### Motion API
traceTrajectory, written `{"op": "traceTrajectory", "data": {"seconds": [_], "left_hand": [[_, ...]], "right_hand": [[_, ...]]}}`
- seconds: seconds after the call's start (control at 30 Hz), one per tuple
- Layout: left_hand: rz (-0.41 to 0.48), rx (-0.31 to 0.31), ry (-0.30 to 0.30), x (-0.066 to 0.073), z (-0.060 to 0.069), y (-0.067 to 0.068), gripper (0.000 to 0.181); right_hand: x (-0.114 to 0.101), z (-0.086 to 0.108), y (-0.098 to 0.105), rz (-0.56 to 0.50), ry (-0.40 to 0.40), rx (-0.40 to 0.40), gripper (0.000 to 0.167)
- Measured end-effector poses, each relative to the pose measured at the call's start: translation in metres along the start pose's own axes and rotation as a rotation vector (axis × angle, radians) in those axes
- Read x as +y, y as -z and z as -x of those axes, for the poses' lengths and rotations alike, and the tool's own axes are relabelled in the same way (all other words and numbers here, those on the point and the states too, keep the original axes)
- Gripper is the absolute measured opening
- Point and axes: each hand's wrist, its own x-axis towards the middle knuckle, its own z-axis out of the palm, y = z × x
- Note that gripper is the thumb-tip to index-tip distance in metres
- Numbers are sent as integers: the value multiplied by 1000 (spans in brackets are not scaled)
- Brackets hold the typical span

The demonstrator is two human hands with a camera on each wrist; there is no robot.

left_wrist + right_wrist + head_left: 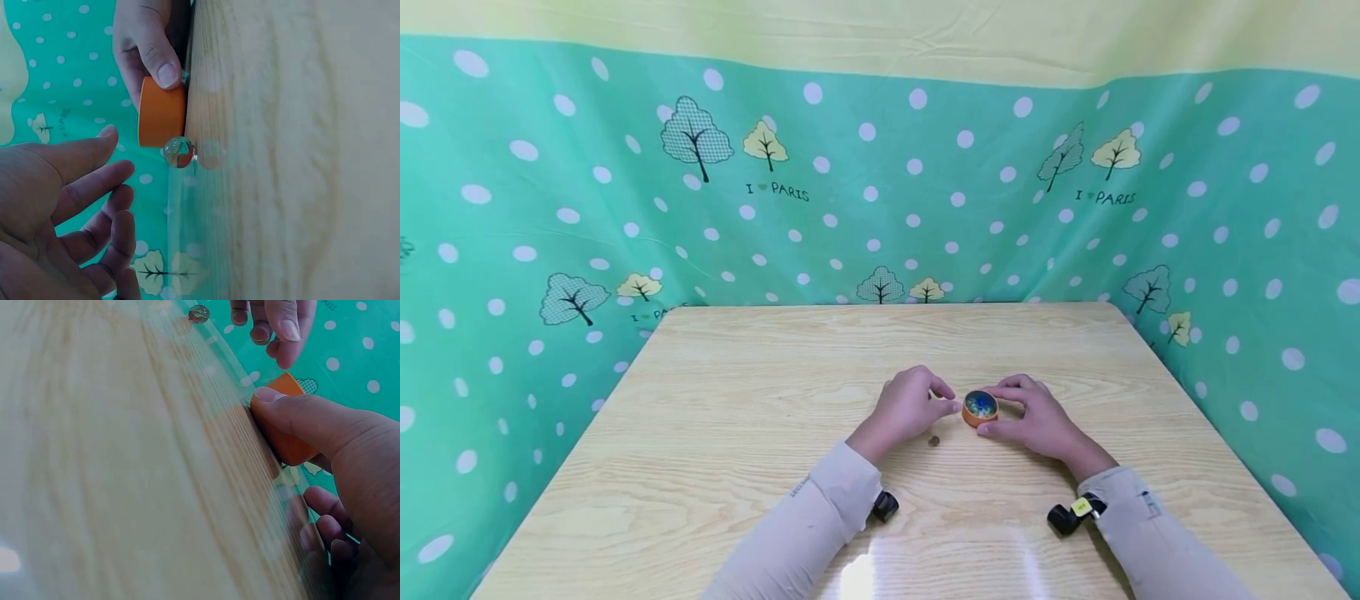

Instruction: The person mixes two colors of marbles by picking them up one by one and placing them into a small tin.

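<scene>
A short round orange case with a glossy dark blue-green patterned top stands on the table. My right hand grips it from the right side, and in the right wrist view its thumb lies along the orange wall. To the left of the case is my left hand, its fingers loosely bent and empty. The left wrist view shows a gap between those fingers and the case. A small clear glass marble with coloured streaks lies on the table, just below the left hand in the head view.
The light wood table has a glossy surface that reflects light near its front. A green dotted curtain with printed trees hangs behind it and along both sides. Small black cameras are strapped at both wrists.
</scene>
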Motion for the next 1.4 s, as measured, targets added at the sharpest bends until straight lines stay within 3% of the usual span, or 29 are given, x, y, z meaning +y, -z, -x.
{"op": "traceTrajectory", "data": {"seconds": [0.2, 0.4, 0.73, 1.07, 1.4], "left_hand": [[77, -36, 35, -2, 8, 3, 17], [95, -91, 48, -9, 17, 5, 14], [-17, -131, 16, -13, 27, 10, 13], [-58, -180, 24, -13, 30, 10, 8], [-86, -189, 0, -11, 32, 11, 10]], "right_hand": [[-3, 1, 1, 12, 5, 5, 65], [-2, 2, 0, 15, -3, 13, 66], [-1, 2, -1, 10, -40, 0, 67], [-1, 1, -1, 3, -27, 15, 67], [0, 1, -1, 11, -29, 3, 68]]}}
